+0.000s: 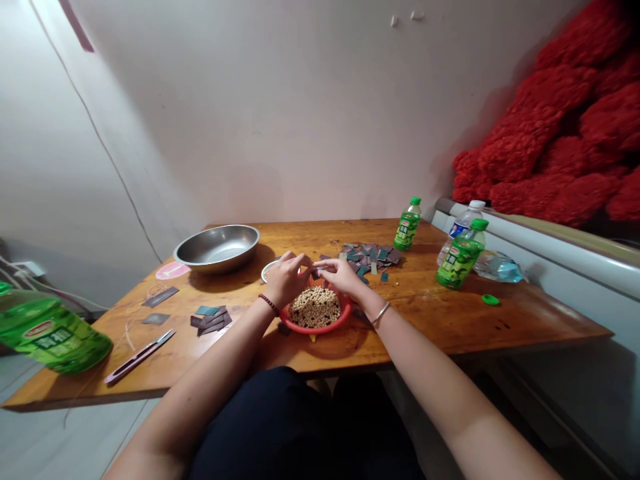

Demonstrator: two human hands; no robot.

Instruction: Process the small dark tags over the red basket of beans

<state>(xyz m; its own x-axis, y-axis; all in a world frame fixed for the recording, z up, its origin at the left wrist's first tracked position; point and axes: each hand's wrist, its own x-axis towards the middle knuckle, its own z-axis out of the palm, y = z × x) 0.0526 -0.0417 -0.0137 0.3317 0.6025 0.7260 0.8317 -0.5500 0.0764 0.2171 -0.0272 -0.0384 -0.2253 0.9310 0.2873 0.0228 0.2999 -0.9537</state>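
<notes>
Dark and small, a piece sits between the fingers of both hands, right above the red basket. The fingers are closed on it in a tight pinch, and they hide most of it, so its shape is hard to tell. The left hand wears a bead band, and the right hand wears a silver band. Both wrists stay up, and the hands meet tip to tip. A small piece like this is best held at the very tips, with both hands close and low, so it does not slip.

Just under the hands is the red basket, full of round tan beads. A small white dish sits behind the left hand. Past the right hand lies a big heap of dark and blue-green squares. A smaller stack of squares lies to the left.

Farther out on the wood tabletop are a steel bowl, a box cutter and green bottles. A fluffy red pile sits up on the right.
</notes>
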